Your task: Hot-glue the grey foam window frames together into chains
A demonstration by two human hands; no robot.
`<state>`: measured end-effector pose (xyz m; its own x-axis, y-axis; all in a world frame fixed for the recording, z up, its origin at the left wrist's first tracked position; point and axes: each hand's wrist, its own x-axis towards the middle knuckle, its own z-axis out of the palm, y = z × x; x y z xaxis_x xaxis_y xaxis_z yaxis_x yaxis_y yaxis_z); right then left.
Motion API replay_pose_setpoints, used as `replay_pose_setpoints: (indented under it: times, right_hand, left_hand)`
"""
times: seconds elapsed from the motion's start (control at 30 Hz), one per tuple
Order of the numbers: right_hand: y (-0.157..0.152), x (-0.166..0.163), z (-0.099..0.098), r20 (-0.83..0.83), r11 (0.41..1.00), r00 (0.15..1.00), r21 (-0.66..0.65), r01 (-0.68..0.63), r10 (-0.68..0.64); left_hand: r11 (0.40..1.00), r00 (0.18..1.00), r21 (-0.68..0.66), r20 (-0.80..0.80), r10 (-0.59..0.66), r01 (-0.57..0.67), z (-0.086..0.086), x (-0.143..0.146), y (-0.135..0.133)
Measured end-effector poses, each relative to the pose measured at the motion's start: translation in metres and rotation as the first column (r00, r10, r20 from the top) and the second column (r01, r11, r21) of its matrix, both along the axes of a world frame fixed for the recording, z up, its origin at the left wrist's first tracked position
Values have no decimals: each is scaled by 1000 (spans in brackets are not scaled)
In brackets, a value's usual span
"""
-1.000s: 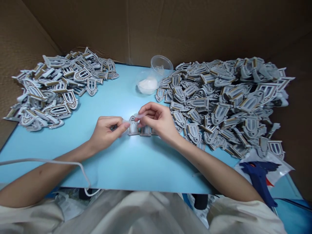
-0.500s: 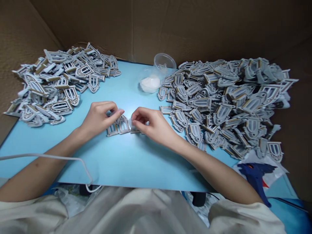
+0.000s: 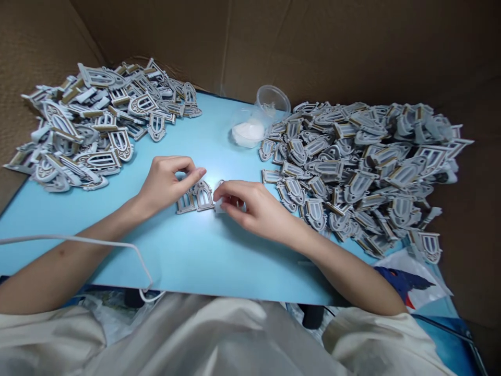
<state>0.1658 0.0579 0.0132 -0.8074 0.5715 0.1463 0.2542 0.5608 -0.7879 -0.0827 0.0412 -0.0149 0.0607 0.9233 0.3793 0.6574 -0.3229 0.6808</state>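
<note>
Two small grey arched window pieces with gold-coloured edges (image 3: pixel 195 197) lie side by side on the pale blue board (image 3: pixel 164 250). My left hand (image 3: pixel 166 183) is curled just above them, its fingertips at their top edge, with nothing visible in it. My right hand (image 3: pixel 254 203) is to their right, its fingers closed over a whitish translucent scrap (image 3: pixel 219 204). Most of that scrap is hidden by the fingers.
Heaps of similar pieces (image 3: pixel 90 120) (image 3: pixel 360 167) lie left and right. Between them stand a clear plastic tub (image 3: pixel 272 102) and a container of white material (image 3: pixel 247 131). A blue glue gun (image 3: pixel 403 279) sits at lower right; a white cable (image 3: pixel 78 240) crosses my left forearm. Cardboard walls (image 3: pixel 242 42) surround the board.
My hands have drawn apart, with the left moving up and left and the right moving right. The arched pieces now show more fully, and the whole view has shifted slightly.
</note>
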Motion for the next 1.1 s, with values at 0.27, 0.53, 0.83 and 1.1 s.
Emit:
replay_pose_setpoints:
  times: [0.27, 0.53, 0.83, 1.1]
  right_hand:
    - [-26, -2, 31, 229, 929, 973, 349, -120, 39]
    - [-60, -7, 51, 268, 828, 963, 544, -138, -16]
    - [31, -27, -6, -112, 963, 979, -231, 140, -169]
    - [36, -40, -18, 40, 992, 999, -122, 11, -6]
  left_hand:
    - [1000, 998, 20, -68, 19, -17, 0, -1, 0]
    - [997, 996, -9, -58, 71, -72, 1, 2, 0]
    - [994, 994, -29, 24, 106, -106, 1, 6, -2]
    - [982, 974, -100, 146, 172, -158, -1, 4, 0]
